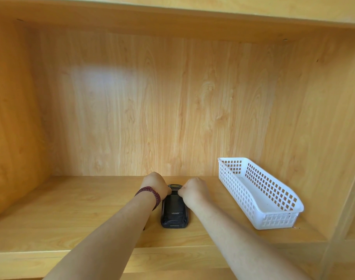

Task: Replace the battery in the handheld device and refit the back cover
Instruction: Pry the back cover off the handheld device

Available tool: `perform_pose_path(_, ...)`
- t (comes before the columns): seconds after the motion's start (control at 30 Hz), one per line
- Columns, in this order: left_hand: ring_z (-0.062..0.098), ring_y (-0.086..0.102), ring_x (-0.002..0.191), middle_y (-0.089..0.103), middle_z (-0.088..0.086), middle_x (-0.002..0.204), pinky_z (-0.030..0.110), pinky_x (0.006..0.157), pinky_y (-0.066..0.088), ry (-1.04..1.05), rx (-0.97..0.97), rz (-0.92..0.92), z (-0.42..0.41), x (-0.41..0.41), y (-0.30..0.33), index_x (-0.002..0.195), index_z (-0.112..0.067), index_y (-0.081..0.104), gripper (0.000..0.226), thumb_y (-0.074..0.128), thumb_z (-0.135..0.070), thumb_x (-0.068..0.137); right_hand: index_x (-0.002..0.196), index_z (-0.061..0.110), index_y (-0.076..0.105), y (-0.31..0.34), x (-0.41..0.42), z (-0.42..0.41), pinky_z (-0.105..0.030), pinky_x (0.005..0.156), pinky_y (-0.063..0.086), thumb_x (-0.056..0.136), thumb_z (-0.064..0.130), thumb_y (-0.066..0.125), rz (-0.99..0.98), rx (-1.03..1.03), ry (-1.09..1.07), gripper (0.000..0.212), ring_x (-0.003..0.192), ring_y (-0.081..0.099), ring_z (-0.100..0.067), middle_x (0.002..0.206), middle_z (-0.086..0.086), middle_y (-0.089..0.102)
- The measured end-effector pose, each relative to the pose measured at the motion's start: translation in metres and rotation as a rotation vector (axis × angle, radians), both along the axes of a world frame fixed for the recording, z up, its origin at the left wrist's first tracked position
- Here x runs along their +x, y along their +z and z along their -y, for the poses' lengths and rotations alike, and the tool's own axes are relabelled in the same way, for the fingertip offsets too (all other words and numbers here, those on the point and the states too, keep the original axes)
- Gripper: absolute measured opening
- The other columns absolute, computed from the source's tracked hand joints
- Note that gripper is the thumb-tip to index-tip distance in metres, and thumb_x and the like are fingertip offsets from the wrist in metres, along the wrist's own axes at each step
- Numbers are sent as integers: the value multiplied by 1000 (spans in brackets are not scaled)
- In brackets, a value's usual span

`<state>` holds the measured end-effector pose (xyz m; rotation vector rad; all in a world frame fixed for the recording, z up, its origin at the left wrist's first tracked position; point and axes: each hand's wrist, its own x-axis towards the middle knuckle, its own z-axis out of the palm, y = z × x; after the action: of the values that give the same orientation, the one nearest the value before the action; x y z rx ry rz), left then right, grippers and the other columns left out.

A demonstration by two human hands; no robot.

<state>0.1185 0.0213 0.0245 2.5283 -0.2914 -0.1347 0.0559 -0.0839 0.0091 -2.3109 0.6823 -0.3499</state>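
A black handheld device (175, 209) is seen lying back-up on a wooden shelf (92, 209), left of a white basket (273, 215), its upper edges pinched by the curled left hand (155, 185) and right hand (192, 190). Even pressure on both sides is judged best.

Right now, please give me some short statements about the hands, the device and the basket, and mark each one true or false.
1. Both hands touch the far end of the black handheld device. True.
2. The white basket holds a spare battery. False: nothing shows inside it.
3. The left hand wears a dark red bead bracelet at the wrist. True.
4. The device lies inside the basket. False: it lies on the wooden shelf, left of the basket.
5. The right hand is lifted well above the device. False: it rests on it.
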Motion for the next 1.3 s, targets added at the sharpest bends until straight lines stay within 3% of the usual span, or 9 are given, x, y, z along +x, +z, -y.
perform_pose_path(0.3,17,60,76,63,5,86,25,71,55,-11,26,-5,-2,0,3,101,-4,67,32,72,-27,80,60,10,44,10,5,-3,-22,41,30,88,8,63,-86,-109,-46,34,50,39,-13,64,0,46)
perform_pose_path(0.53,21,66,102,70,10,110,33,89,56,-70,48,-12,-4,6,-1,109,-2,67,35,68,-26,84,55,11,40,1,5,-2,-22,40,27,86,6,63,-29,-53,-26,39,45,36,-13,57,-1,41)
perform_pose_path(0.73,22,64,105,68,8,110,30,89,55,-141,65,19,-8,7,2,107,-4,68,33,68,-28,85,54,6,59,-2,-1,4,-27,57,44,87,7,64,47,-8,51,33,57,52,-20,63,-10,60)
perform_pose_path(0.8,21,63,103,68,7,109,30,87,54,-169,29,40,-11,9,0,109,-7,69,33,69,-30,85,71,4,72,2,-6,7,-29,68,52,89,16,69,43,16,101,22,73,66,-22,84,-9,72)
perform_pose_path(0.9,18,62,99,68,4,109,26,83,52,-228,-7,117,-19,10,-4,108,-12,69,26,64,-29,88,79,12,73,10,-18,11,-25,78,52,90,24,69,51,36,186,17,95,67,-19,99,-1,71)
perform_pose_path(1.0,16,60,109,66,0,121,24,89,48,-296,3,198,-28,12,-6,115,-19,66,27,53,-25,93,96,13,75,17,-25,9,-20,88,36,93,27,64,20,-59,284,18,127,48,-15,128,3,54)
perform_pose_path(1.1,16,55,120,59,-3,132,26,100,44,-396,84,223,-35,11,-7,124,-24,62,34,45,-22,95,102,24,71,22,-21,2,-37,108,31,93,40,57,-107,-184,338,23,145,25,-21,154,-1,32)
perform_pose_path(1.2,15,51,124,55,-4,138,33,106,43,-469,189,211,-40,9,-8,128,-29,59,42,42,-19,92,107,29,66,24,-15,-5,-40,104,40,94,42,53,-183,-309,343,23,134,36,-22,136,1,40)
perform_pose_path(1.3,15,51,123,55,-5,137,34,105,43,-493,202,200,-43,9,-8,129,-30,58,44,40,-20,92,82,23,64,23,-10,-9,-41,100,44,96,43,49,-193,-369,342,28,127,41,-22,129,0,43)
